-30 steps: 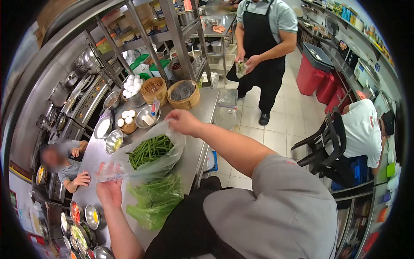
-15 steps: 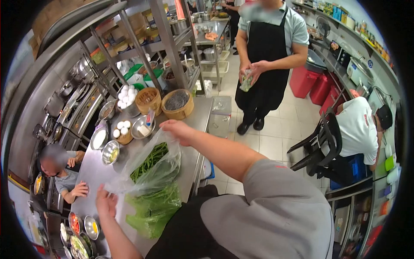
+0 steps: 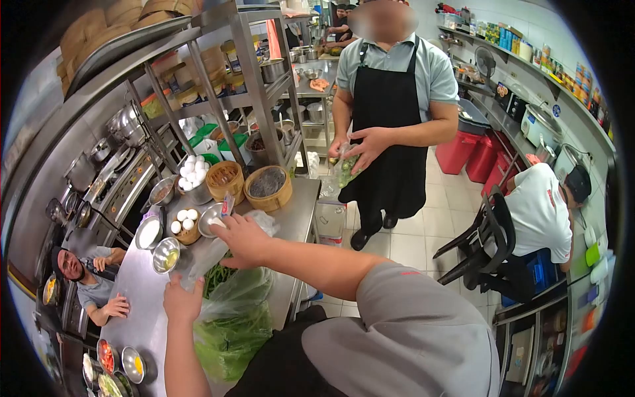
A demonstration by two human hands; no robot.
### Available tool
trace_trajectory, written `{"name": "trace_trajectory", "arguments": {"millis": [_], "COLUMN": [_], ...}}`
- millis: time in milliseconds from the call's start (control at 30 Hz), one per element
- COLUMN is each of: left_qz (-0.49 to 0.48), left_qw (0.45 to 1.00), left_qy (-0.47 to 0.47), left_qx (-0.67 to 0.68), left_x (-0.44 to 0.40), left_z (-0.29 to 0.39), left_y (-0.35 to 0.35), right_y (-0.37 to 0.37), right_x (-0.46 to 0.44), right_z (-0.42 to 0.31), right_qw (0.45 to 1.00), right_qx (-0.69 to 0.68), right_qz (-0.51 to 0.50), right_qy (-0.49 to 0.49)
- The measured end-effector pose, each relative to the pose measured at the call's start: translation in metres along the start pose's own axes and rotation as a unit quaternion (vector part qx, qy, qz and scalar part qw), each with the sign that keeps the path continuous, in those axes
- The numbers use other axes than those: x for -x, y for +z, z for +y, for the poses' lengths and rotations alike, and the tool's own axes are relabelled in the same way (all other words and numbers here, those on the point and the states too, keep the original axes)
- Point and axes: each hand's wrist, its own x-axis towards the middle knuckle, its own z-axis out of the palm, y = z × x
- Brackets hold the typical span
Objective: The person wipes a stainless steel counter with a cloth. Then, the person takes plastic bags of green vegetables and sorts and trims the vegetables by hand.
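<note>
A clear plastic bag (image 3: 246, 290) with long green beans (image 3: 216, 278) lies on the steel table. My right hand (image 3: 239, 239) is over the bag's upper part, fingers bent on the plastic and partly hiding the beans. At the bag's left edge, my left hand (image 3: 183, 298) has its fingers closed on the plastic. Below the beans, a bag of leafy greens (image 3: 231, 341) rests near my apron. Just beyond my right hand is a steel bowl (image 3: 210, 218), partly covered by it.
Bowls of cut vegetables (image 3: 107, 356) stand at the lower left. Eggs (image 3: 194, 173) and bamboo steamers (image 3: 268, 188) are by the shelf rack. An aproned person (image 3: 390, 99) holds a small bag (image 3: 345, 169). Another person (image 3: 96, 281) is across the table; one sits at right (image 3: 539, 205).
My right hand has moved down over the bag and my left hand has come in to its edge. The bag's open top has folded down. The aproned person stands nearer.
</note>
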Motion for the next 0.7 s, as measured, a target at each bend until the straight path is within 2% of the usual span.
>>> {"name": "trace_trajectory", "arguments": {"millis": [33, 133, 200, 233, 267, 333, 433, 500, 533, 567, 600, 667, 700], "left_qz": [-0.024, -0.025, -0.057, -0.074, -0.106, -0.162, -0.178, -0.182, -0.184, -0.125, -0.067, 0.004, 0.001], "left_qw": [0.999, 1.000, 0.991, 0.982, 0.950, 0.835, 0.817, 0.926, 0.959, 0.977, 0.989, 0.974, 0.982], "left_qy": [-0.020, -0.001, 0.008, 0.012, -0.044, -0.159, -0.013, 0.011, 0.019, 0.041, 0.061, 0.189, 0.164], "left_qx": [-0.010, 0.011, 0.121, 0.174, 0.289, 0.502, 0.549, 0.332, 0.216, 0.170, 0.121, 0.127, 0.095], "left_x": [0.002, 0.019, 0.035, 0.045, 0.057, 0.085, 0.141, 0.157, 0.168, 0.169, 0.164, 0.146, 0.141], "left_z": [-0.001, -0.013, -0.032, -0.041, -0.048, -0.063, -0.125, -0.115, -0.108, -0.099, -0.091, -0.087, -0.090], "left_y": [0.002, 0.006, 0.002, -0.003, -0.010, -0.026, -0.018, -0.022, -0.023, -0.011, 0.006, 0.029, 0.053], "right_y": [0.006, 0.039, 0.057, 0.061, 0.065, 0.060, 0.062, 0.063, 0.060, 0.061, 0.074, 0.083, 0.092], "right_x": [0.004, 0.013, 0.019, 0.022, 0.026, 0.030, 0.047, 0.052, 0.051, 0.049, 0.047, 0.037, 0.033], "right_z": [0.001, 0.018, 0.029, 0.034, 0.038, 0.043, 0.069, 0.061, 0.049, 0.039, 0.032, 0.012, 0.005], "right_qw": [0.999, 0.982, 0.960, 0.959, 0.956, 0.934, 0.913, 0.939, 0.950, 0.959, 0.973, 0.978, 0.977], "right_qx": [0.004, -0.014, -0.068, -0.101, -0.134, -0.239, -0.320, -0.233, -0.185, -0.137, -0.117, -0.113, -0.101], "right_qz": [-0.042, -0.171, -0.257, -0.252, -0.250, -0.255, -0.252, -0.249, -0.248, -0.246, -0.199, -0.173, -0.186], "right_qy": [0.025, 0.075, 0.083, 0.079, 0.074, 0.072, -0.012, -0.044, -0.043, -0.043, -0.031, 0.027, 0.034]}}
